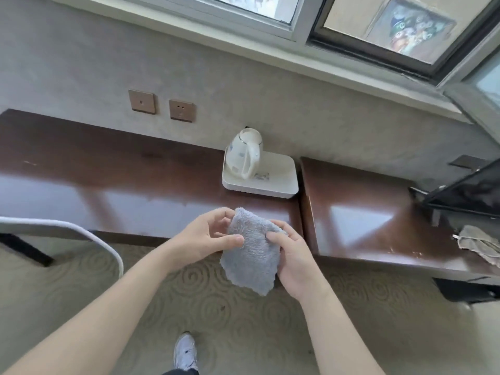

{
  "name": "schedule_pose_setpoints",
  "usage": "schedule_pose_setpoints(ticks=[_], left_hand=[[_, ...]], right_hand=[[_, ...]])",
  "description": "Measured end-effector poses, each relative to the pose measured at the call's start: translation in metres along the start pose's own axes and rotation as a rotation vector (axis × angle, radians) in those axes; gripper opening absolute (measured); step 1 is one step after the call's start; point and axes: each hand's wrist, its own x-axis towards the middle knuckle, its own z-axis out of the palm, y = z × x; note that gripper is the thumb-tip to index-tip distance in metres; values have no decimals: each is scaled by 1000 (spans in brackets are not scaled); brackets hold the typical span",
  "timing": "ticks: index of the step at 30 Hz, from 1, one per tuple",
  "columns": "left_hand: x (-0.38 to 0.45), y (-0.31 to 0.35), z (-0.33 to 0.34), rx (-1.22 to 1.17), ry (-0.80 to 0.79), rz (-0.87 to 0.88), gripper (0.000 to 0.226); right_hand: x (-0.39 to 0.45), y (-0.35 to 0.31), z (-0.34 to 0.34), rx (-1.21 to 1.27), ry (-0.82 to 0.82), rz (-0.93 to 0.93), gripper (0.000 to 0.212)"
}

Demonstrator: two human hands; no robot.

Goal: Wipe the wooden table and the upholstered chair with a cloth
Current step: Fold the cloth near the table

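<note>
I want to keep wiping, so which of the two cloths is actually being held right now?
The fluffy blue-grey cloth, held above the table's front edge by the left hand and right hand. The other, a beige-grey cloth, lies untouched on the cabinet top at far right.

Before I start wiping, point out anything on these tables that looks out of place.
A crumpled grey-beige rag lies at the right table's front edge, partly overhanging. Pale specks mark the wood beside it. The kettle sits upright on its tray.
</note>
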Motion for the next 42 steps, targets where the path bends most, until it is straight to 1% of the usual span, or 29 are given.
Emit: schedule_pose_setpoints(ticks=[2, 3, 5, 7, 8, 9, 11, 13, 14, 16, 17, 18, 20, 22, 24, 26, 29, 30, 32, 34, 36, 38, 39, 40, 42], left_hand=[[33, 0, -2, 24, 67, -14, 33], [49, 1, -3, 36, 106, -20, 28], [78, 6, -7, 89, 167, -21, 20], [106, 11, -11, 183, 226, -27, 23], [120, 14, -11, 229, 255, -42, 24], [135, 15, -11, 280, 284, -68, 26], [162, 14, -13, 352, 320, -116, 29], [190, 10, -16, 379, 268, -152, 36], [202, 8, -17, 373, 204, -169, 45], [229, 1, -18, 381, 60, -180, 73], [244, -2, -17, 432, 11, -186, 80], [261, -7, -15, 496, -10, -199, 79], [299, -19, -11, 603, 41, -237, 67], [342, -32, -5, 701, 103, -307, 60], [382, -44, 0, 761, 136, -387, 58], [419, -61, 3, 815, 172, -431, 59], [473, -88, 3, 964, 159, -499, 68], [487, -97, 2, 1006, 138, -539, 72], [506, -113, 1, 1094, 61, -595, 79], [517, -128, 1, 1240, -15, -595, 84], [526, -140, -2, 1386, -53, -551, 81], [535, -149, -7, 1476, -112, -518, 75], [538, -152, -11, 1500, -165, -523, 77], [542, -153, -15, 1519, -221, -544, 83], [551, -154, -22, 1566, -295, -591, 96]], right_hand=[[26, -13, -10, 85, 73, 9, 23], [38, -18, -13, 89, 99, -6, 25], [59, -27, -19, 14, 110, -63, 39], [74, -32, -27, -158, 69, -126, 60], [82, -34, -31, -293, 46, -155, 68], [91, -36, -35, -451, 37, -180, 72], [113, -41, -44, -726, 56, -236, 71], [137, -48, -54, -854, 95, -278, 65], [150, -52, -62, -876, 118, -286, 61], [178, -63, -80, -885, 143, -282, 52], [194, -68, -91, -890, 144, -265, 46], [212, -72, -102, -901, 138, -239, 40], [251, -79, -121, -948, 122, -181, 30], [293, -83, -142, -1020, 102, -153, 30], [335, -87, -159, -1068, 54, -139, 33], [377, -87, -174, -1091, -8, -128, 39], [439, -85, -196, -1157, -110, -62, 65], [456, -82, -203, -1219, -152, -29, 72], [481, -75, -212, -1415, -214, -21, 75], [496, -66, -214, -1583, -198, -131, 70], [507, -58, -212, -1654, -155, -218, 66], [514, -50, -212, -1679, -144, -168, 69], [517, -46, -212, -1705, -157, -123, 74], [519, -43, -213, -1727, -175, -77, 80], [521, -41, -215, -1725, -201, -13, 98]])
